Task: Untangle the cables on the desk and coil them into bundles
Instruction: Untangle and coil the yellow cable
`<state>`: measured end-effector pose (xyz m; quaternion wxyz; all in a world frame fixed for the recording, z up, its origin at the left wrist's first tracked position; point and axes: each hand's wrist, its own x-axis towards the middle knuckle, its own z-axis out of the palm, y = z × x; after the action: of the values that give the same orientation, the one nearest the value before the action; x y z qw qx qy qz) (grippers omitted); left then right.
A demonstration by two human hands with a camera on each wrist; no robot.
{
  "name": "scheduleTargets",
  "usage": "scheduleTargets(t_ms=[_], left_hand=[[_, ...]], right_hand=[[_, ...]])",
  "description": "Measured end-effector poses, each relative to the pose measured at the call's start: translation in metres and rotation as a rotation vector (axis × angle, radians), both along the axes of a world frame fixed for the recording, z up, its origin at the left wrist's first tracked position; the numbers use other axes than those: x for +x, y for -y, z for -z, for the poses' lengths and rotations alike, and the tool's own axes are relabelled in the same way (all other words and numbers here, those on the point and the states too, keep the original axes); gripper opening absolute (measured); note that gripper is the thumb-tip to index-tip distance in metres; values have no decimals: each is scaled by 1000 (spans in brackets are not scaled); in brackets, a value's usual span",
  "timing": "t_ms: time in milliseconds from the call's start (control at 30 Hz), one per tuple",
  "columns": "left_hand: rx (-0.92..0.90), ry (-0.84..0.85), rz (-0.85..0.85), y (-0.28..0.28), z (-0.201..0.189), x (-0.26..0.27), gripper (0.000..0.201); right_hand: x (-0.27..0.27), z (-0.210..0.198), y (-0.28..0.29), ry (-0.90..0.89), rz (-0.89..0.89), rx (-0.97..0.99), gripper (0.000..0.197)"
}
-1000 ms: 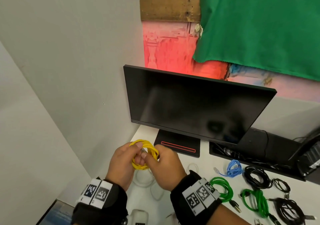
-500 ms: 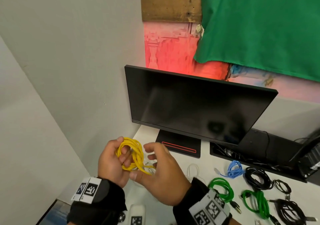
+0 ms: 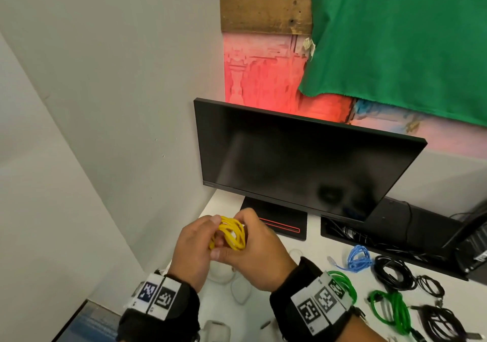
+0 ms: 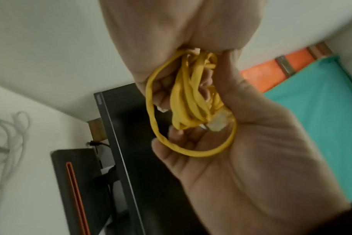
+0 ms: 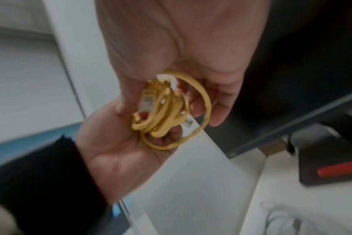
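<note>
The yellow cable [image 3: 232, 232] is wound into a small, uneven coil with a clear plug [image 4: 218, 123] lying against the strands. It is held above the bench [image 3: 311, 252], in front of the monitor [image 3: 297, 162]. The left hand [image 3: 193, 249] and right hand [image 3: 259, 254] both have their fingers [image 3: 243, 216] curled round the coil. On the bench to the right lie blue [image 3: 357, 258], green [image 3: 390, 307] and black [image 3: 392, 271] bundles. A white cable [image 3: 224, 275] lies below the hands, partly hidden by them.
</note>
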<state>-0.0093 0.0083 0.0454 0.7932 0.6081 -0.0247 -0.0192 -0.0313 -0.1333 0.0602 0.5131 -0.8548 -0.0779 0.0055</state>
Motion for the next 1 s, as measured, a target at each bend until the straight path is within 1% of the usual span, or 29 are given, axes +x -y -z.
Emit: scheduleTargets(t_ms=[33,67,100,133,167,200,233,267,300,333,400,467,567,633,733,833,900,1000], left_hand=[[14,-16,-17,2,-1,-1,39],[-7,-54,-28,1,-2,-1,40],[-51,-116,-35,-1,-1,0,41],[-111,-192,-33,-4,-1,1,42],[-164,-264,-12,-6,0,1,42],[-206,-326,36,-8,1,0,46],[-243,-378,101,-8,1,-1,53],[-281,-412,159,-7,0,-3,59],[-321,-431,192,-6,-2,-4,62],[-361,-440,209,-4,-4,-5,59],[-398,-443,207,-4,-7,-4,52],[-390,-444,189,-6,-6,-3,51],[-411,-490,221,-7,-3,-2,50],[-442,-499,233,-7,-2,-2,49],[-474,-477,256,-10,-3,-1,47],[-481,-456,302,-11,-6,-1,47],[-490,-447,296,-10,-8,0,46],[-477,-433,272,-11,-8,4,45]], right_hand=[[1,2,2,-8,-14,3,58],[3,4,5,-61,-75,70,58],[4,4,10,-158,-168,217,58],[6,4,16,-288,-231,436,58],[7,5,21,-402,-251,608,56],[9,5,24,-484,-251,701,50],[11,7,26,-500,-250,648,41],[12,9,25,-475,-264,540,29],[12,12,23,-424,-288,451,20],[12,14,22,-383,-293,426,15],[14,17,24,-321,-253,462,14],[15,19,29,-303,-294,478,12],[17,21,30,-255,-390,378,15],[19,21,30,-226,-403,319,11],[20,21,31,-253,-442,273,11],[19,24,29,-303,-476,362,12],[20,27,28,-322,-470,431,15],[22,37,26,-332,-441,430,10]])
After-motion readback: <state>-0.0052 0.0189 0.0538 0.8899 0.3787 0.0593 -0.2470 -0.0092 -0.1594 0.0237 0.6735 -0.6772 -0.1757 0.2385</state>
